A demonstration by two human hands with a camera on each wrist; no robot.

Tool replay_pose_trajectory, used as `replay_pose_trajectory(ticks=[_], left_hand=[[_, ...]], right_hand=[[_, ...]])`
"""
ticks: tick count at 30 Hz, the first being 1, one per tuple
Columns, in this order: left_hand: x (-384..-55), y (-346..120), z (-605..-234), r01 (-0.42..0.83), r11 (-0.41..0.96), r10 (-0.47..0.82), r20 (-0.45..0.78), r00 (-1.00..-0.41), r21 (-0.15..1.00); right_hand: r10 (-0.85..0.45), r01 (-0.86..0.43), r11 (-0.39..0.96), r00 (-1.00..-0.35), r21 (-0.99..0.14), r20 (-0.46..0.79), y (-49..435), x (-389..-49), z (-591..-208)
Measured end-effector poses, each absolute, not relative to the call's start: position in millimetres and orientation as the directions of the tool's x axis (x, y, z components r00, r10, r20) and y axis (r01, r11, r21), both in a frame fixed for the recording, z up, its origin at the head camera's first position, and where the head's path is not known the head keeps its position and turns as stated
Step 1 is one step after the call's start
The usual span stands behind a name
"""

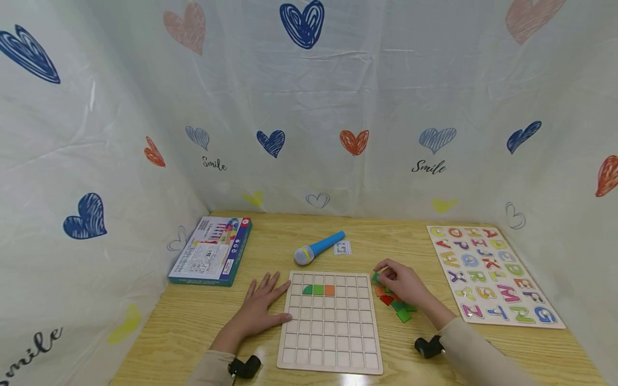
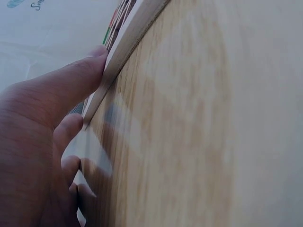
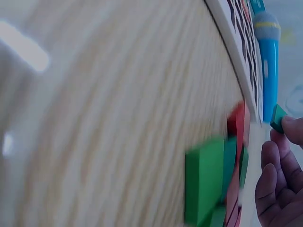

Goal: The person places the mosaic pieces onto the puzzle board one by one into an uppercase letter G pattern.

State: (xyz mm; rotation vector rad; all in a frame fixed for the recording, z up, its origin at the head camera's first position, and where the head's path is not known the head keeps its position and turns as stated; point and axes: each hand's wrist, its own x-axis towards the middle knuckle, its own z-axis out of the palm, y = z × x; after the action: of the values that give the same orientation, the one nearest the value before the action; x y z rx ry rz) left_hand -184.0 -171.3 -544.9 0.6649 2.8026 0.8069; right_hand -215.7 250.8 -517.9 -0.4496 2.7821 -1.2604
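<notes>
A wooden grid board [image 1: 329,341] lies in the middle of the table. In an upper row sit a green quarter-round tile [image 1: 308,290], a green square tile [image 1: 318,290] and an orange square tile [image 1: 329,290], side by side. My left hand [image 1: 261,307] rests at the board's left edge with fingers spread; in the left wrist view its thumb [image 2: 78,78] touches the rim. Between thumb and finger my right hand [image 1: 407,284] pinches a small green tile [image 3: 277,118], just right of the board. Below that hand lies a loose heap of green, red and orange tiles [image 1: 403,315], partly hidden.
Beyond the board lie a blue toy microphone [image 1: 325,245] and a small printed card [image 1: 343,247]. A flat box [image 1: 211,250] lies at the back left. An alphabet puzzle board [image 1: 492,276] occupies the right side. A heart-printed curtain [image 1: 309,107] surrounds the table.
</notes>
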Motion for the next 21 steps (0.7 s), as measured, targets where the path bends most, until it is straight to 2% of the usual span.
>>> replay_pose_trajectory(ticks=[12,21], left_hand=[[-184.7,-171.4,-545.6,0.376,0.756,0.457,-0.020,-0.889,0.535],[-185.5,-171.1,-548.6,0.380,0.761,0.453,-0.011,-0.891,0.526]], right_hand=[[-0.412,-0.304,0.573,-0.910,-0.761,0.053,192.0,-210.8,-518.7],[-0.426,-0.325,0.599,-0.903,-0.732,0.052,169.0,-214.3,-524.5]])
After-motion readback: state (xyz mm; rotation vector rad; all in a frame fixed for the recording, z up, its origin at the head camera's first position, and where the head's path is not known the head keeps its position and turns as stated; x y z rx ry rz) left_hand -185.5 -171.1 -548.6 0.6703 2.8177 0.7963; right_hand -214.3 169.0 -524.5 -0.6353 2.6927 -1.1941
